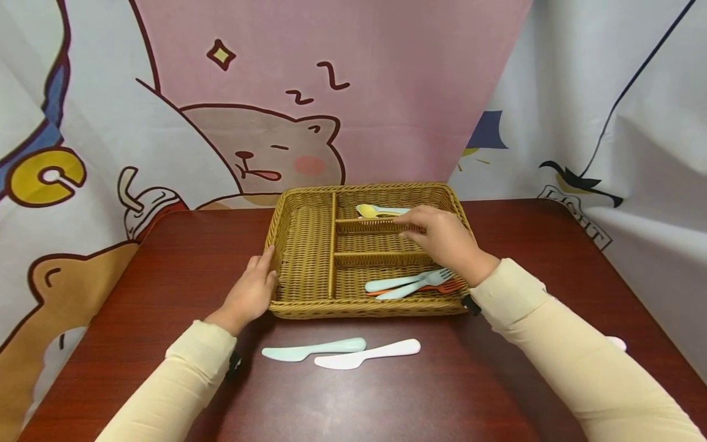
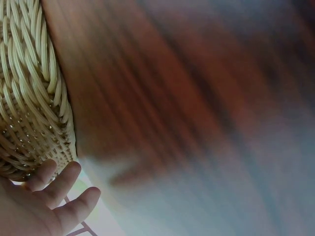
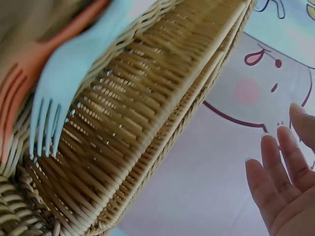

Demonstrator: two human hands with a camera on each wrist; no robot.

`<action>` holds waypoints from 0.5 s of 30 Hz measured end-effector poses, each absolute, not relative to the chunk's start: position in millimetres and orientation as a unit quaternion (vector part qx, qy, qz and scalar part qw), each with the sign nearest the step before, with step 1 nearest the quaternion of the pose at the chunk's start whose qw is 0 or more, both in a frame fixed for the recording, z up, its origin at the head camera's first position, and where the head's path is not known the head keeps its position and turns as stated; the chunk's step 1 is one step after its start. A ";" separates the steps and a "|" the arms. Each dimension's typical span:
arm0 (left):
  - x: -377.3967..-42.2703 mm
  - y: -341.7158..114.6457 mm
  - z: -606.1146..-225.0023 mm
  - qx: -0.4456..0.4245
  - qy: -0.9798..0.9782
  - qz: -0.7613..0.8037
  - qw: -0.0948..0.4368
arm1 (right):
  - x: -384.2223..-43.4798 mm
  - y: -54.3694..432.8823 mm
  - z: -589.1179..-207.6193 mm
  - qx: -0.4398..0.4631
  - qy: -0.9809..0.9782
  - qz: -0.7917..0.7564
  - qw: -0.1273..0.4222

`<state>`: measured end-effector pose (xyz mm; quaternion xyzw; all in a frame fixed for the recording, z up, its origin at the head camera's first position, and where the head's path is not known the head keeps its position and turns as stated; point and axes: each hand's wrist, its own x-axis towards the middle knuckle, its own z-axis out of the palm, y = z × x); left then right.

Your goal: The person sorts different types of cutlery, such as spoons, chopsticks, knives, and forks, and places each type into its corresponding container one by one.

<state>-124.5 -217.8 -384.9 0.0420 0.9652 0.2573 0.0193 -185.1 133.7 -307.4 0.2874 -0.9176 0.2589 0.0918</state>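
Note:
A wicker cutlery basket stands on the table, with one long compartment at left and three smaller ones at right. My left hand rests against its left side, fingers extended along the wicker. Over the right-hand compartments hovers my right hand, its fingers loosely bent and nothing between them. Close to those fingertips, a yellow spoon lies in the back compartment with pale blue cutlery. Light blue forks and orange forks lie in the front compartment; a light blue fork also shows in the right wrist view.
A mint green knife and a white knife lie on the dark red table before the basket, handles overlapping. A white rounded end pokes out past my right sleeve. A printed cloth hangs behind the table.

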 end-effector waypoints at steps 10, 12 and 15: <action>-125.6 -218.7 -386.1 0.039 0.965 0.258 0.028 | -157.5 135.8 -314.3 0.297 -0.899 0.305 0.106; -126.0 -218.8 -386.4 0.038 0.965 0.258 0.030 | -151.9 137.0 -316.4 0.300 -0.894 0.315 0.110; -126.1 -218.9 -386.7 0.037 0.965 0.259 0.031 | -143.4 137.6 -320.9 0.315 -0.884 0.322 0.127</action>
